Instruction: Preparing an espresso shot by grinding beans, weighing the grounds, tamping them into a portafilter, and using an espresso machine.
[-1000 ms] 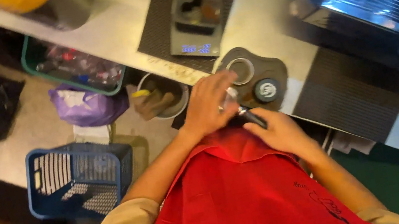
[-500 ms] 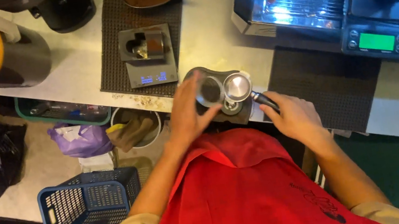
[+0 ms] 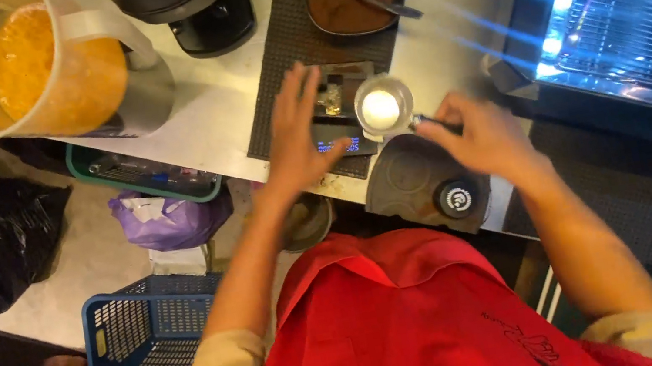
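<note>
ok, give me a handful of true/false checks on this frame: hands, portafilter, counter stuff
1. The right hand grips the portafilter by its handle. True.
2. The left hand is a closed fist. False: fingers are spread, over the small scale.
3. The pitcher holds orange liquid. True.
4. The basket on the floor is red. False: it is blue.
5. The portafilter sits on the dark tamping mat. False: it is above the scale.

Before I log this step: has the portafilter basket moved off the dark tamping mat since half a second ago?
Yes. The right hand has carried the portafilter off the tamping mat, toward the small scale.
</note>
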